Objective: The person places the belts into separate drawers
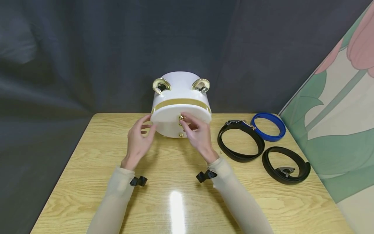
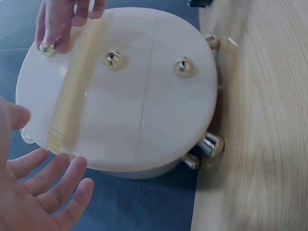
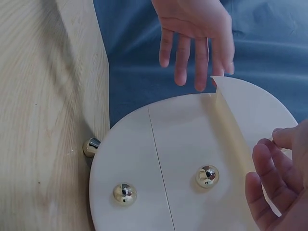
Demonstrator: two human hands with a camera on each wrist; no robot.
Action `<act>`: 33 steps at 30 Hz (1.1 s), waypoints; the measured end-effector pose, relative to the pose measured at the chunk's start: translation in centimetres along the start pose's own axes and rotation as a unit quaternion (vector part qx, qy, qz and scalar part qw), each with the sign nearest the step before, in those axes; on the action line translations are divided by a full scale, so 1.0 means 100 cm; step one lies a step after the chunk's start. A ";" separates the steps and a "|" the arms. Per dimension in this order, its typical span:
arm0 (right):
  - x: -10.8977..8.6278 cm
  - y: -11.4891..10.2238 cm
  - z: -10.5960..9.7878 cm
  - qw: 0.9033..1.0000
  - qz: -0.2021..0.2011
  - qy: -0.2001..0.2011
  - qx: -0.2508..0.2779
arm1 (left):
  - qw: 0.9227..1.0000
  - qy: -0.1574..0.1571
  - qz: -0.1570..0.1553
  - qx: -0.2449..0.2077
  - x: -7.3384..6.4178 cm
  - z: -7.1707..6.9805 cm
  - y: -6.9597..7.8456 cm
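Note:
A white rounded box (image 1: 181, 85) with drawers, gold trim and two gold ear-like rings on top stands at the table's back edge. Its top drawer (image 3: 255, 106) juts out a little from the front. My right hand (image 1: 200, 133) pinches that drawer's gold ball knob (image 2: 47, 49) between thumb and fingers. Lower down the front are a middle knob (image 2: 113, 60) and a bottom knob (image 2: 184, 67). My left hand (image 1: 137, 139) is at the box's left side, fingers spread and relaxed, fingertips close to the drawer's edge; whether they touch it I cannot tell.
On the right of the wooden table (image 1: 87, 156) lie a coiled black belt (image 1: 241, 159), a blue belt (image 1: 276, 139) and another black belt (image 1: 287, 180) with a metal buckle. A dark curtain (image 1: 117, 55) hangs behind; a flower-print panel (image 1: 336, 130) borders the right.

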State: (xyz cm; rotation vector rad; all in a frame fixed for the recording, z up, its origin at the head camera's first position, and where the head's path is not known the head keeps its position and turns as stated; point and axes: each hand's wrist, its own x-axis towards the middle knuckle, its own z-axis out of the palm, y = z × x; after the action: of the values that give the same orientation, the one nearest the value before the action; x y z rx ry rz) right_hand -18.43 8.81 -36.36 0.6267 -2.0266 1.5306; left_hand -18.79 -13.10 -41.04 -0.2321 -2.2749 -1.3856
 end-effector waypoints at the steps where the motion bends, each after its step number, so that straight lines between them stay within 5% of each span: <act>1: -0.001 -0.001 -0.001 1.000 -0.003 0.000 0.001 | 1.000 0.004 -0.001 -0.012 0.000 0.000 0.001; 7: -0.007 -0.004 -0.003 1.000 -0.024 0.000 -0.008 | 0.996 -0.020 -0.035 -0.077 -0.001 -0.003 0.010; 13: -0.013 -0.006 -0.005 0.999 -0.044 -0.002 -0.012 | 0.984 -0.065 -0.073 -0.151 -0.002 -0.006 0.014; 20: -0.019 -0.010 -0.007 0.998 -0.061 -0.007 -0.013 | 0.948 -0.085 -0.141 -0.274 0.000 -0.006 0.020; 23: -0.021 -0.011 -0.008 0.997 -0.070 -0.005 -0.014 | 0.939 -0.095 -0.159 -0.291 0.000 -0.008 0.021; 29: -0.025 -0.015 -0.009 0.996 -0.085 -0.009 -0.013 | 0.939 -0.097 -0.174 -0.279 -0.001 -0.011 0.024; 33: -0.029 -0.013 -0.009 0.996 -0.089 -0.011 -0.014 | 0.950 -0.091 -0.158 -0.253 -0.002 -0.011 0.027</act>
State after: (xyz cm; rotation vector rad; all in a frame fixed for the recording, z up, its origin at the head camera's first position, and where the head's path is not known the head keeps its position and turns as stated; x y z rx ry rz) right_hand -15.30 9.49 -37.08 0.7933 -1.9471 1.3955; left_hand -17.30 -12.79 -38.53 -0.1643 -2.1190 -2.1927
